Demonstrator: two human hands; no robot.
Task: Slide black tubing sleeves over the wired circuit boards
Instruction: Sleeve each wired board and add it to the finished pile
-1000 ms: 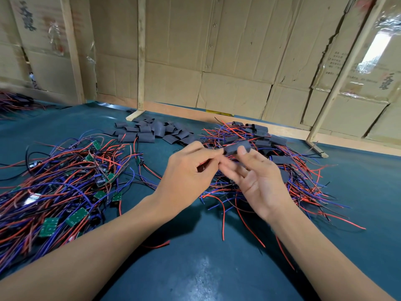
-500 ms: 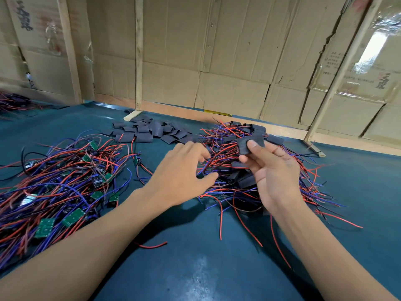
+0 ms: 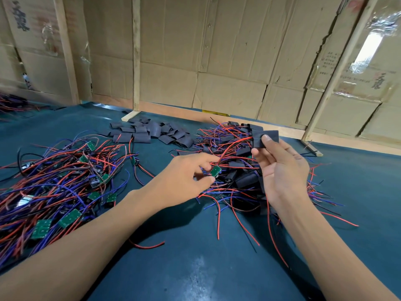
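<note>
The right hand [image 3: 282,170] holds one black sleeve [image 3: 265,139] raised above the sleeved pile [image 3: 243,177]. Its grip is clamped: the thumb presses the sleeve's face and the fingers back it from behind. The sleeve lies flat, with its long axis running roughly left to right. Red wires run out of its left end toward the left hand, so a board may already sit partly inside; this cannot be confirmed.

The left hand [image 3: 184,179] is lower and to the left of the sleeve. Thumb and forefinger are close together around a small green board [image 3: 216,171] at the near edge of the pile. Whether they actually pinch it cannot be told.

Key relation: the board lies down and left of the sleeve's open left end, near but apart. The left hand is the nearer hand to the board. The next move likely requires aligning the board with the sleeve's long axis before sliding.

Loose sleeves [image 3: 152,132] lie at the back of the tabletop [image 3: 195,268]. The unsleeved boards [image 3: 54,187] lie well to the left.
</note>
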